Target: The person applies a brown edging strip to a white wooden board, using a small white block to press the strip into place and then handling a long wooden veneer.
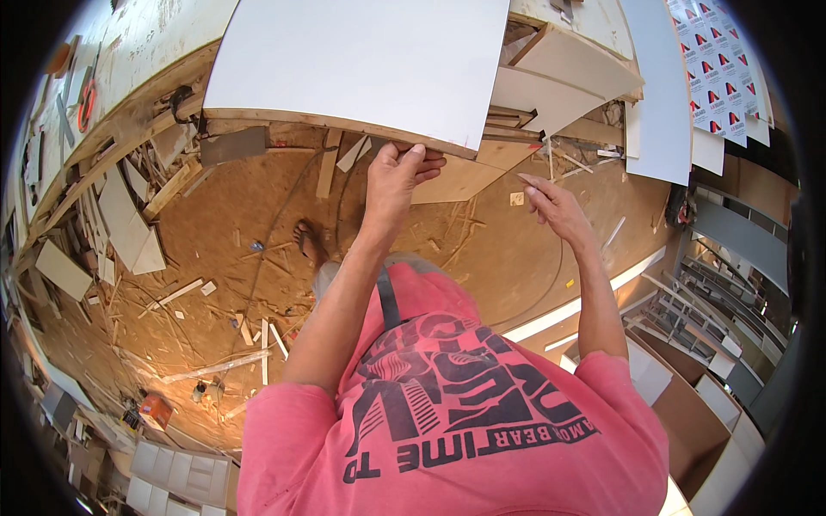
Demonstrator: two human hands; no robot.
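Observation:
A large white board (353, 60) with a bare wooden front edge lies on the workbench in front of me. My left hand (404, 176) grips that edge near its right part, thumb and fingers closed on it. Lower and to the right, apart from the board, my right hand (551, 206) is closed, with a small pointed thing at its fingertips that I cannot make out. Below the board's edge a pale plywood piece (460, 185) sticks out.
Stacked panels (654, 103) and a patterned sheet (714, 69) stand at the right. Offcuts (129, 215) crowd the left under the bench (129, 60). Scraps and cables lie on the brown floor (215, 301) around my foot (310, 241). An orange box (155, 411) sits lower left; cabinet parts (688, 396) lie lower right.

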